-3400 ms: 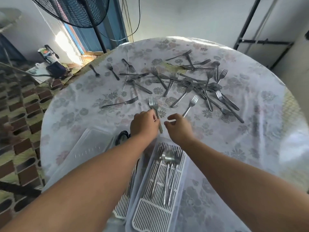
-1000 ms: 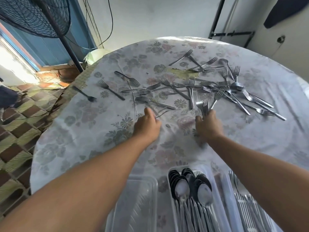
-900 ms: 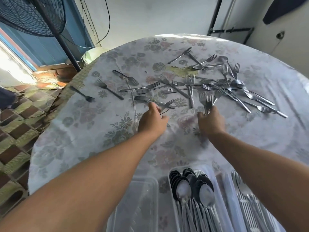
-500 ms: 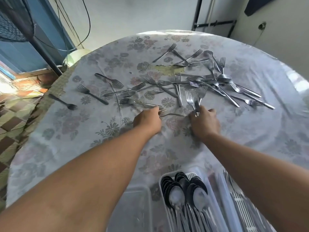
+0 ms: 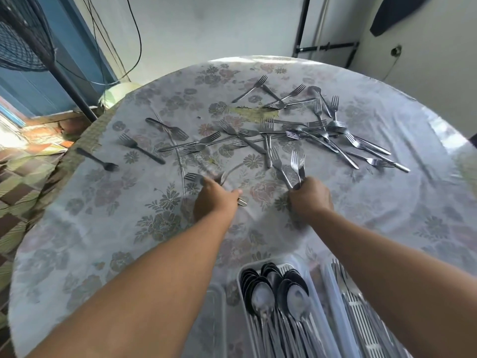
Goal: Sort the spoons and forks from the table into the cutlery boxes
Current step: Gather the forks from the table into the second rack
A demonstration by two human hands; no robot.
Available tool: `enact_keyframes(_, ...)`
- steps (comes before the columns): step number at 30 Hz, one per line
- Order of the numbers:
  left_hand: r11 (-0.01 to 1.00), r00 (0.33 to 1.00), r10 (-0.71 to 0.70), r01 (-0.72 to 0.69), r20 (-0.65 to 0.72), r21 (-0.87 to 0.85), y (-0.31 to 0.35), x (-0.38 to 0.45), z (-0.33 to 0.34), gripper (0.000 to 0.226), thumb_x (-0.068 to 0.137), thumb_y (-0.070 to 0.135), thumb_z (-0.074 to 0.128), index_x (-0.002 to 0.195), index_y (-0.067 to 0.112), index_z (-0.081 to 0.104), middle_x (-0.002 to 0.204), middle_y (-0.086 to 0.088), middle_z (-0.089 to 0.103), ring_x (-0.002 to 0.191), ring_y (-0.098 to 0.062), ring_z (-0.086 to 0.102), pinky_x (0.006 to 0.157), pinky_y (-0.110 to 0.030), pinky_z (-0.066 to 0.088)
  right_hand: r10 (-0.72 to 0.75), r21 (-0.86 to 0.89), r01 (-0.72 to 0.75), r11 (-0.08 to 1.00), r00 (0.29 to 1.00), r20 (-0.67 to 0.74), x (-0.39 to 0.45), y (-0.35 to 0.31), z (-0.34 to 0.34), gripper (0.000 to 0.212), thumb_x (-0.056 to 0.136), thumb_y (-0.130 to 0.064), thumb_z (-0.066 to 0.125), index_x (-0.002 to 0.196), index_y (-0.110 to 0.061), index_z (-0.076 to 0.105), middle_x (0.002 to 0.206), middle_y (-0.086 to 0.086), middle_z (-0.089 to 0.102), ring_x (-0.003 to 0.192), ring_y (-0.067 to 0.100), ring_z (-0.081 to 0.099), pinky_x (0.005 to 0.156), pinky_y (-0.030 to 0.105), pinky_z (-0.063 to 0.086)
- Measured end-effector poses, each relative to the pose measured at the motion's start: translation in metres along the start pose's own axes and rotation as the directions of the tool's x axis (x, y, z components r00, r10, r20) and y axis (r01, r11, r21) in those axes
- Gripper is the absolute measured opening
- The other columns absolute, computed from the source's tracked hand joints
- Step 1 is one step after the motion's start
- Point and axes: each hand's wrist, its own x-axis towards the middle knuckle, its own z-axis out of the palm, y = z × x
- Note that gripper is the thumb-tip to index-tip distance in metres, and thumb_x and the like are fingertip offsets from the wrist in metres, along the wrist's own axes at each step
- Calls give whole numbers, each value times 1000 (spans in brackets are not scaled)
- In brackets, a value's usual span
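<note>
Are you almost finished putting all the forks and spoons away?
Not yet. Done: many spoons lie in one box, forks in the next. In hand: the right hand grips a few forks; the left hand is picking up another, blurred. Left: a big scatter on the table.

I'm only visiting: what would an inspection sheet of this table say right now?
Surface: round table under a floral cloth.
Job's things: loose forks scattered far side; spoon box and fork box at near edge.
Clutter: nothing seen.
Hands: left hand grips a blurred fork; right hand holds a bunch of forks.
Cables: wires hang on the wall.
Surroundings: standing fan, tiled floor.
</note>
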Motion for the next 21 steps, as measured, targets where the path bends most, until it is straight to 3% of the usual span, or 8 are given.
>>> enact_keyframes(4,988,990,-143,142,-15,-57,-1,9,6,40,91,33,70,113,8,48,107,-10,70,89,-32,67,81,-42,57,-50,-79,57,995,995,84,0,-1,2,23,91,-33,61,96,-11,65,86,9,63,71,23,59,69,34,53)
enact_keyframes(8,995,994,-96,94,46,36,2,3,8,32,99,35,49,117,11,61,106,-9,72,93,-32,68,88,-45,57,-156,-189,174,966,982,107,-7,1,5,22,95,-28,51,109,-11,53,95,7,56,71,22,54,66,35,47)
enact_keyframes(10,995,996,-76,72,52,66,3,-2,11,37,102,35,39,124,9,53,115,-12,67,102,-35,63,91,-46,53,-171,-95,185,978,975,139,-6,1,1,26,94,-18,52,120,-12,51,92,4,55,71,20,52,65,32,43)
enact_keyframes(12,999,998,-44,43,44,27,6,-10,13,35,104,30,32,128,8,44,118,-15,65,97,-35,62,81,-42,51,-172,57,165,985,967,187,-8,0,-6,30,95,-15,54,125,-14,54,98,7,61,73,19,55,62,24,43)
enact_keyframes(14,999,998,17,-15,56,-31,12,-21,12,33,107,23,28,134,5,36,113,-15,67,86,-33,60,69,-39,45,-146,181,108,978,966,215,-11,2,-10,7,95,-15,53,98,-21,55,80,3,59,55,13,51,42,16,36)
enact_keyframes(16,994,994,70,-62,85,-95,21,-34,7,33,107,17,27,138,7,30,111,-12,65,88,-35,63,67,-40,46,-99,285,28,958,967,236,-19,5,-14,22,93,-15,49,77,-29,42,63,0,49,41,13,38,37,17,29)
enact_keyframes(18,977,990,99,-77,103,-197,34,-52,-2,30,105,15,27,135,11,30,111,-9,64,90,-35,66,72,-42,53,-94,413,-29,910,958,272,-30,9,-20,22,92,-14,46,76,-27,40,62,3,43,41,14,32,40,21,27)
enact_keyframes(21,925,994,54,-13,97,-381,54,-86,-17,32,105,16,29,136,11,37,109,-6,57,87,-29,56,71,-37,43,-134,513,-14,858,959,248,-53,18,-34,18,93,-12,43,76,-18,42,73,10,44,50,15,32,46,25,24)
